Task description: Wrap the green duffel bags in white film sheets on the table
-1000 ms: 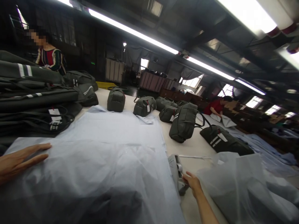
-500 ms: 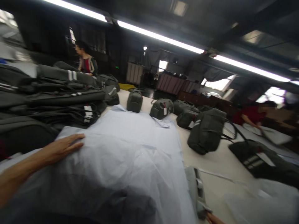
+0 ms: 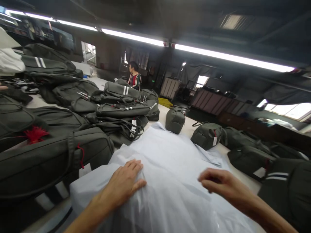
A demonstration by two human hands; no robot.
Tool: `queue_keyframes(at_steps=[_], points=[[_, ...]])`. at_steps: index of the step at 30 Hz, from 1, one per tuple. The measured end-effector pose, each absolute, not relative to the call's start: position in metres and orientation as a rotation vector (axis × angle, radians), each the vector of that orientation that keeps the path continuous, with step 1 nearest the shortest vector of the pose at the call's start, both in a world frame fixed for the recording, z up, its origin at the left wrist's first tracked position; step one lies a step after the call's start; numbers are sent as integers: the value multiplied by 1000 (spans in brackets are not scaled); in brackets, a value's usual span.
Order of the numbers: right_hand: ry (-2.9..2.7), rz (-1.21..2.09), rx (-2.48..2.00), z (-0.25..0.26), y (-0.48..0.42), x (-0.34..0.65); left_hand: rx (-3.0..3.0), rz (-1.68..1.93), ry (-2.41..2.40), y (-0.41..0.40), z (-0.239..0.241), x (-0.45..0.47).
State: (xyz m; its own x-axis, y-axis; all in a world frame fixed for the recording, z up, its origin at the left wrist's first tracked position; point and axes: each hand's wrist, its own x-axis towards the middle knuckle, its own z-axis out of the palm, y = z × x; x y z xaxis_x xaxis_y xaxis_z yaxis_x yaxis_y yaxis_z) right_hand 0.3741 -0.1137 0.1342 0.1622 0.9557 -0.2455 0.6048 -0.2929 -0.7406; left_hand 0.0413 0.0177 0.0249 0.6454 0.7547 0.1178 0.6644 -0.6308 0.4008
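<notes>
My left hand (image 3: 125, 183) lies flat, fingers stretched out, on a stack of pale blue-white thin plastic sheets (image 3: 167, 161) spread on the table in front of me. Over the right side of the same stack, my right hand (image 3: 218, 183) hovers with its fingers curled inward; nothing shows in it. A dark olive bag (image 3: 55, 161) with a red cord lies just left of my left hand.
Piles of flattened dark bags (image 3: 116, 110) fill the left side. Filled bags stand beyond the sheets: one upright (image 3: 175, 119), one with a tag (image 3: 207, 135), more at right (image 3: 286, 191). A person in a striped top (image 3: 134, 77) works at the far end.
The view has swung left. My right hand has come up from the table's right side to above the sheets. My left hand stays flat on the stack.
</notes>
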Motion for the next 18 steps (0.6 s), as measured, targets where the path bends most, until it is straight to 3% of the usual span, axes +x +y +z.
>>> queue_keyframes(at_steps=[3,7,13,18], points=[[-1667,1435,-1716,143,-18,304,2619,416,1148,18,17,44],[-1843,1830,-1632,115,70,270,2800,572,1112,19,4,44],[-1960,2276,-1607,59,120,273,3106,943,951,29,-11,37],[-1948,2474,-1567,37,129,268,3095,863,1081,28,-21,35]])
